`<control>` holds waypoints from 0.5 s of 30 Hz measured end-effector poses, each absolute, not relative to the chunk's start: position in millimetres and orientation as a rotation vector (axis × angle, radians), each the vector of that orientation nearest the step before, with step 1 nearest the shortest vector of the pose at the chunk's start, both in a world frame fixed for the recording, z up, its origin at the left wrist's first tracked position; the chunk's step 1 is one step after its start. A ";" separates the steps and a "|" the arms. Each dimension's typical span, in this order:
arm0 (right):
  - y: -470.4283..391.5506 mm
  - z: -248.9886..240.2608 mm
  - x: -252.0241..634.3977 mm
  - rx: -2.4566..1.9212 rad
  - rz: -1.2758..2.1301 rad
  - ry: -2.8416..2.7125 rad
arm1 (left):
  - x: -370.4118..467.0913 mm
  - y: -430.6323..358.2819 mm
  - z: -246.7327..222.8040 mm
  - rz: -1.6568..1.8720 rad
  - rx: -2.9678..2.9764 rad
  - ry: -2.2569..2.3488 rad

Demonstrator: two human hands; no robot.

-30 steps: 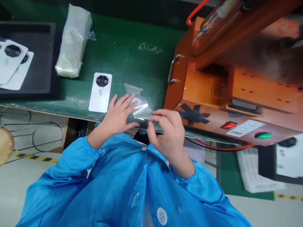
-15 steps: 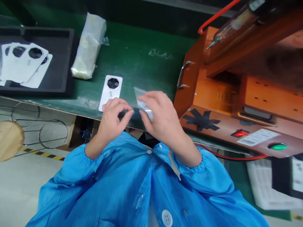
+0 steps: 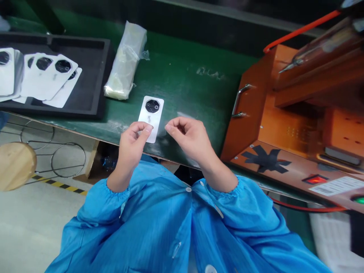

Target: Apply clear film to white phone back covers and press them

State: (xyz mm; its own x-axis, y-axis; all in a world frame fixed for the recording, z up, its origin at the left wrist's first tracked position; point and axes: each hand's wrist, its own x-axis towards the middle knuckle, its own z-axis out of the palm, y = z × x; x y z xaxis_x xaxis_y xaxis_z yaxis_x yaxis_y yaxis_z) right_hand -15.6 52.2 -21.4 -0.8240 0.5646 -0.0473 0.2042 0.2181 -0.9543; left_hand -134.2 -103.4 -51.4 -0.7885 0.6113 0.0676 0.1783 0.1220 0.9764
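Observation:
A white phone back cover (image 3: 155, 120) with a black octagonal camera area lies on the green bench. My left hand (image 3: 131, 143) is closed, with thumb and index finger pinched over the cover's lower part; whether it touches the cover, or what is in the pinch, I cannot make out. Just right of the cover, my right hand (image 3: 192, 138) is also closed, its thumb and index finger together. Anything between those fingertips is too small to see. Behind its knuckles shows a pale edge of clear film (image 3: 183, 115), mostly hidden.
On the left, a black tray (image 3: 93, 81) holds several similar white covers (image 3: 61, 81). A plastic-wrapped pale block (image 3: 125, 62) lies beside it. An orange machine (image 3: 253, 113) with a metal handle (image 3: 238, 100) stands at right. A wooden stool (image 3: 17, 167) is at lower left.
The view has turned left, shifting the bench things rightward. Relative to the bench, both hands moved left. My left pinch is now over the cover, and the film by my right hand shows less.

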 end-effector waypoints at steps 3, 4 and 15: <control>65.6 -20.0 -34.2 -0.769 1.507 -2.187 | -145.8 -115.9 -59.2 1.342 1.157 2.488; 71.3 -21.1 -41.6 -0.789 1.471 -2.193 | -146.9 -120.5 -63.4 1.174 1.295 2.573; 86.7 -45.7 -78.0 -0.865 1.526 -2.440 | -104.9 -148.3 -96.4 0.921 1.592 2.638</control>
State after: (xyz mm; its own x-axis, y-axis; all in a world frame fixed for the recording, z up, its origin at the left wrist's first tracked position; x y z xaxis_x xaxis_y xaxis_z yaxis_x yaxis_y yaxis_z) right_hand -78.0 86.7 -45.7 -0.8259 0.5341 -0.1807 0.3961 0.3216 -0.8601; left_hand -104.9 -148.3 -96.4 -0.5076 0.7900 0.3439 0.8324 0.3466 0.4324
